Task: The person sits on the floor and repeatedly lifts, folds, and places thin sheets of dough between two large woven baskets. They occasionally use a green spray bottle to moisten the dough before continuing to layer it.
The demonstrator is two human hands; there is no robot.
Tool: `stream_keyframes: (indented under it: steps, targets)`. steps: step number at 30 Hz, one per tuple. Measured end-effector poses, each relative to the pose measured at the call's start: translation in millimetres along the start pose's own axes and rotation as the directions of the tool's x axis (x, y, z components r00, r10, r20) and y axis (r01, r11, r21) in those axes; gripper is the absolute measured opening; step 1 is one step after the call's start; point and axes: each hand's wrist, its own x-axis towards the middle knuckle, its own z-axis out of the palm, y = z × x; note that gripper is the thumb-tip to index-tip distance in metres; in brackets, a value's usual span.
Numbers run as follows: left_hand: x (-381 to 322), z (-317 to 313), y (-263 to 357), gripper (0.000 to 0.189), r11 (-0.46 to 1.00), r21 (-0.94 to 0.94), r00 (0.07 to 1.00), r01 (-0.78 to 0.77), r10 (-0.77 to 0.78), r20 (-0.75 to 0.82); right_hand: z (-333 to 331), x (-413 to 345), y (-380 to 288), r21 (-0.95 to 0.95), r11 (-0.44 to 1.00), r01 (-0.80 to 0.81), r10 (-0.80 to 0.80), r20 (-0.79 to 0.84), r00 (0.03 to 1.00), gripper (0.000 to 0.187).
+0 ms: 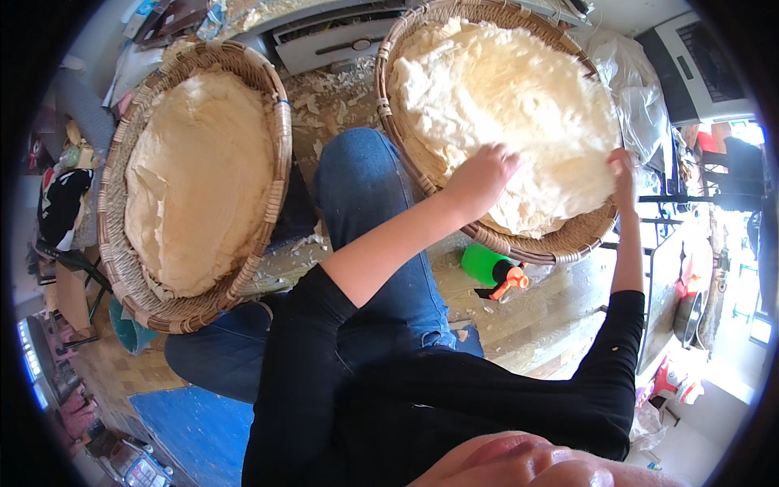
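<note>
Before me at the upper right is an oval wicker basket [523, 249] heaped with a fluffy, cream-coloured fibrous material [487, 91]. My left hand [484, 176] is over the near part of the heap, its fingers curled on a bit of the pale material. At the basket's right rim, my right hand [622, 173] grips the edge of the same material, which is blurred between both hands. A second oval wicker basket [281, 140] at the left holds a flatter, smoother layer of cream-coloured material [207, 182]; neither hand touches it.
A green spray bottle [481, 265] with an orange nozzle lies on the wooden floor [517, 322] below the right basket. Pale scraps are scattered between the baskets. A clear plastic bag [636, 91] is beyond the right rim. A blue mat [195, 432] is at lower left.
</note>
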Motion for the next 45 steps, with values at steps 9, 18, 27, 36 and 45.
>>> stream_keyframes:
  steps: [9, 18, 27, 36, 45]
  targets:
    - [6.7, 25.6, -61.1, 0.034, 0.857, 0.514, 0.836, -0.035, -0.257, 0.485, 97.7, -6.1, -31.5, -0.096, 0.976, -0.197, 0.206, 0.093, 0.974, 0.043]
    - [8.6, 38.8, -89.9, 0.041, 0.764, 0.617, 0.654, 0.188, -0.566, 0.501, 272.0, 130.7, -202.9, 0.044, 0.992, -0.122, 0.118, 0.074, 0.990, 0.065]
    - [-33.7, -59.9, -60.1, 0.017, 0.979, 0.187, 0.996, -0.083, 0.076, 0.040, 287.8, 148.3, -200.4, 0.185, 0.942, -0.281, 0.244, 0.198, 0.949, 0.061]
    - [-287.4, -284.3, -137.6, 0.030, 0.588, 0.641, 0.869, 0.494, -0.318, -0.379, 225.7, 145.3, -303.8, 0.383, 0.908, 0.171, -0.129, -0.135, 0.982, 0.041]
    - [-456.7, -404.2, -193.1, 0.040, -0.113, 0.558, 0.268, 0.822, -0.787, -0.555, 248.4, 135.1, -561.4, 0.556, 0.770, 0.312, -0.601, 0.470, 0.646, 0.032]
